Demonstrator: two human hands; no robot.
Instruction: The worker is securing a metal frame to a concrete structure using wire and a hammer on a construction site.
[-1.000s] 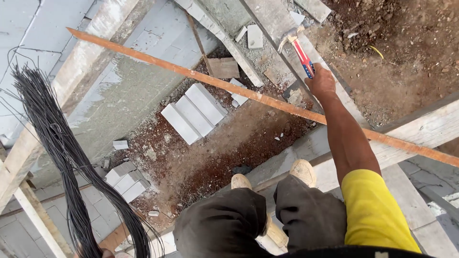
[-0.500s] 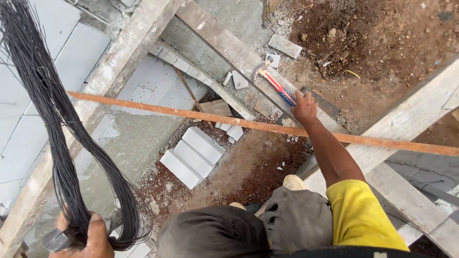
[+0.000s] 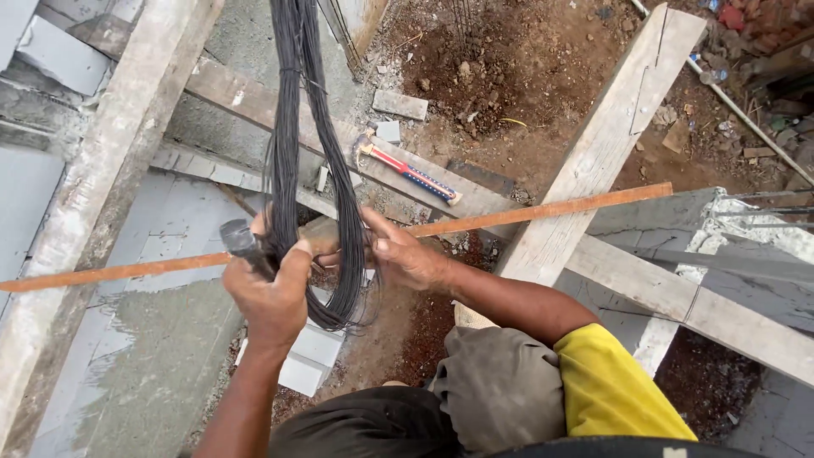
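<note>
At the far left we see a pale timber beam (image 3: 102, 170) running up the frame, with grey wet-looking cement (image 3: 144, 339) beside it. A rusty steel rod (image 3: 526, 210) crosses the whole view from low left to higher right. Our left hand (image 3: 271, 293) sits over that rod, fist closed around a dark tool handle (image 3: 242, 242) and pressed against the bundle of black tie wire (image 3: 309, 170). The wire hangs as a long loop from the top edge of the picture, passes between our two hands and curves round just below them, so its bottom bend lies under and slightly right of the left fist. Our right hand (image 3: 403, 254) comes in from the right with its fingers curled into the strands at the same height; we cannot tell how tightly it grips, since the wire covers the fingertips.

The upper end of the bundle is cut off by the frame, and the working end of the dark tool is hidden behind the wire. The wire itself is thin, dark, slightly glossy, many strands lying close together.

Further right, a hammer (image 3: 407, 170) with a red and blue handle lies on a plank (image 3: 280, 106), well apart from both hands. Beyond it a wide board (image 3: 610, 136) slants over brown soil (image 3: 526, 68).
</note>
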